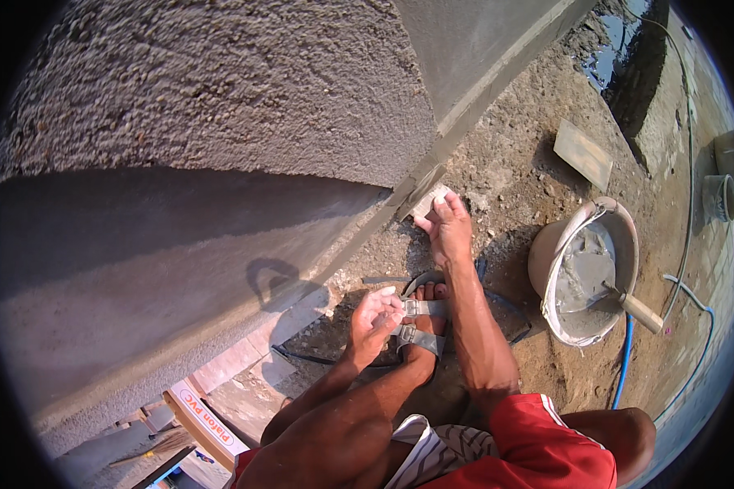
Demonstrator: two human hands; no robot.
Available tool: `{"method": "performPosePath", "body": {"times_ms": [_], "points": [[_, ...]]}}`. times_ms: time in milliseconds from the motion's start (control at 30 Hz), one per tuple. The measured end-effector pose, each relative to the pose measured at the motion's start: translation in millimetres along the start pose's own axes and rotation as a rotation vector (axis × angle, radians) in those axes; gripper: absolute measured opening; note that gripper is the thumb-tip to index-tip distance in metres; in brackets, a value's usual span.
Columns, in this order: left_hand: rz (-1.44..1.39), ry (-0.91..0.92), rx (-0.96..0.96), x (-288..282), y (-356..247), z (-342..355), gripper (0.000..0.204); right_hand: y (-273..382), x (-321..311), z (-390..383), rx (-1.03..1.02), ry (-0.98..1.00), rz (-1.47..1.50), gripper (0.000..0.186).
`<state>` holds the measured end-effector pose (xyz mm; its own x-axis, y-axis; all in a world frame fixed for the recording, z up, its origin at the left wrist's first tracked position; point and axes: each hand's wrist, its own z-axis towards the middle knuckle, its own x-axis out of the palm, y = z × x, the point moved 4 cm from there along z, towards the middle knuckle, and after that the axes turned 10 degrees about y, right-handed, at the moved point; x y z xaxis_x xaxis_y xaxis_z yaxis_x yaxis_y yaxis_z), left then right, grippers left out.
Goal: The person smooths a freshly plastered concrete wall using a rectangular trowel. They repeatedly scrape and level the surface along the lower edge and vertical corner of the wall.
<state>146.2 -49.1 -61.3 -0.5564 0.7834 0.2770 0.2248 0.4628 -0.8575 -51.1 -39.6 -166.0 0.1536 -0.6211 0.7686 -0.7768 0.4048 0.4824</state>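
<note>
My right hand (pixel 447 228) reaches forward and presses a small flat float (pixel 426 198) against the foot of the grey plastered wall (pixel 179 244), where the wall meets the dirt. Its fingers lie over the tool. My left hand (pixel 375 316) hangs loosely curled above my sandalled foot (pixel 422 322), with pale mortar on the fingers and nothing clearly held. I am crouched, knees in red shorts at the bottom of the view.
A bucket (pixel 556 244) of wet grey mortar with a wooden-handled trowel (pixel 632 306) stands to my right. A plastering board (pixel 583 152) lies on the dirt further off. Blue hose (pixel 624 367) runs past the bucket; a puddle lies at top right. Boards lie at the lower left.
</note>
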Motion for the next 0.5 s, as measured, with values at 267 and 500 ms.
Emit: {"method": "performPosePath", "body": {"times_ms": [267,500], "points": [[0.032,0.013,-0.007,-2,0,0,0.044,22,56,-30,-0.062,0.053,0.059,0.023],[0.073,0.027,0.006,-3,1,-1,0.045,75,104,-73,-0.205,0.364,0.239,0.036]]}}
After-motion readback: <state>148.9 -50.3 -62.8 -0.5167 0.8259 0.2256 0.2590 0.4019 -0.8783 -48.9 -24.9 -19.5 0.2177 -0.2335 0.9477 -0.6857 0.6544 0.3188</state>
